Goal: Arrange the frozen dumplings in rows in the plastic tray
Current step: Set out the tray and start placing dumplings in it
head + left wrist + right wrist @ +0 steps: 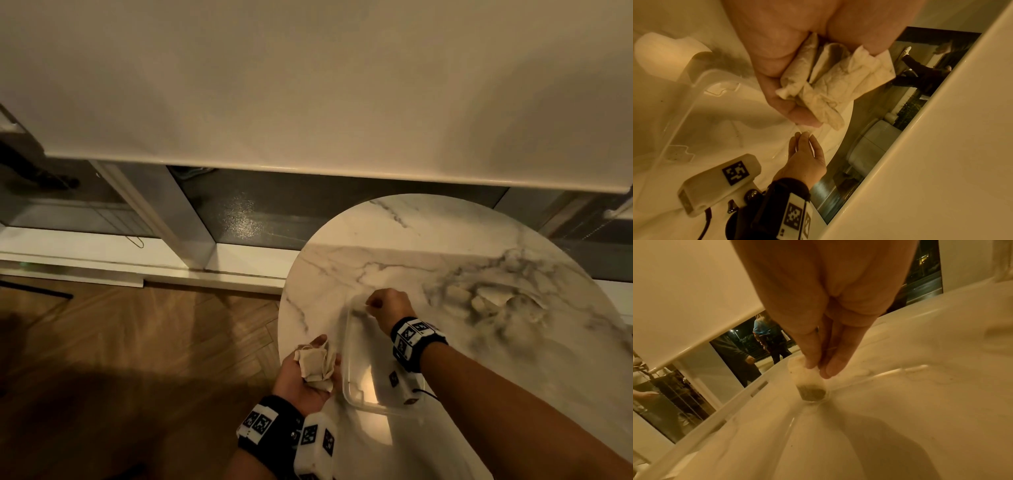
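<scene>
A clear plastic tray lies on the round marble table. My right hand pinches one pale dumpling by its top. The dumpling's lower end touches the tray floor at the far left corner. My left hand is palm up at the table's left edge, beside the tray. Its fingers curl round a bunch of pale dumplings. The rest of the tray floor shows nothing on it.
More loose dumplings lie in a blurred heap on the table to the right of the tray. The table's left edge drops to a wooden floor. Behind the table are a window and a lowered blind.
</scene>
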A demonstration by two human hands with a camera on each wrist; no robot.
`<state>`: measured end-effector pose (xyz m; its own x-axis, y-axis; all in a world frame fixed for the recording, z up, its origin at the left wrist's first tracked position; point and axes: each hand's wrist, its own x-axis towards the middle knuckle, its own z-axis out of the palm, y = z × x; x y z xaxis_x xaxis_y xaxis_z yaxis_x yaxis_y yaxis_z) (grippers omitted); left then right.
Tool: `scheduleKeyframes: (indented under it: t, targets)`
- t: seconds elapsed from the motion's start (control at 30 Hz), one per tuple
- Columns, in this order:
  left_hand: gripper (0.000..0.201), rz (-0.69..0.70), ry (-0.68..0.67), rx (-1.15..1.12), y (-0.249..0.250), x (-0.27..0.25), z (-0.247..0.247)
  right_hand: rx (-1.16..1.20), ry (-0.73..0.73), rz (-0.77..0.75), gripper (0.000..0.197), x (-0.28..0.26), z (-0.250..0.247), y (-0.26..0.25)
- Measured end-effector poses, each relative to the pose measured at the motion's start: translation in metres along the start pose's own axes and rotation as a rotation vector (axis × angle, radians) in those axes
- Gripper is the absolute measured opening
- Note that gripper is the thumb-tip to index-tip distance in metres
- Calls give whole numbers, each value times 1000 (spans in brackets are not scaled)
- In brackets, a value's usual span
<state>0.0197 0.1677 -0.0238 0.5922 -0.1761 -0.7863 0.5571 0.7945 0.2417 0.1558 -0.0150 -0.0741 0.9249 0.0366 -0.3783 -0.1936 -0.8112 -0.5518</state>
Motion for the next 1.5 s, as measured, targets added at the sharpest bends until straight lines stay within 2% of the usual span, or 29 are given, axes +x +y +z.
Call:
scheduleKeyframes:
  t: [0.1,0.17,0.3,0.47,0.63,0.7,0.83,0.93,1.03,1.13,1.27,1.37,1.5]
  targets:
    - [33,17,-11,5,2,1,-4,50,-23,14,15,2,2,2]
    - [30,16,-18,8,4,3,-7,94,3,35,21,4,3,4]
    - [20,5,-37,15,3,2,-9,132,38,51,20,5,6,5]
    - [17,-5,-35,36,0,-2,-12,-9,60,52,8,2,7,1]
    - [12,-14,-17,-10,-4,-8,-5,-104,131,36,17,-9,1,2]
    - [13,-17,-28,7,-5,-10,-4,-26,147,49,16,-13,-4,3]
    - [17,-2,-70,64,-7,-14,-3,330,149,64,5,-37,-17,-3]
    - [15,9,-88,84,-7,-20,0,538,89,-10,3,-77,-29,-19]
    - [19,33,-41,59,-6,-22,-1,607,63,-184,5,-123,-38,-34]
    - [20,39,-44,12,-5,-24,5,452,55,-389,9,-153,-36,-42]
    - [21,46,-136,50,-9,-25,15,125,10,-590,20,-157,-33,-51]
    - [33,47,-163,87,-13,-23,19,30,8,-590,28,-154,-33,-55]
    - [35,55,-194,131,-17,-24,27,-4,48,-602,37,-155,-31,-57]
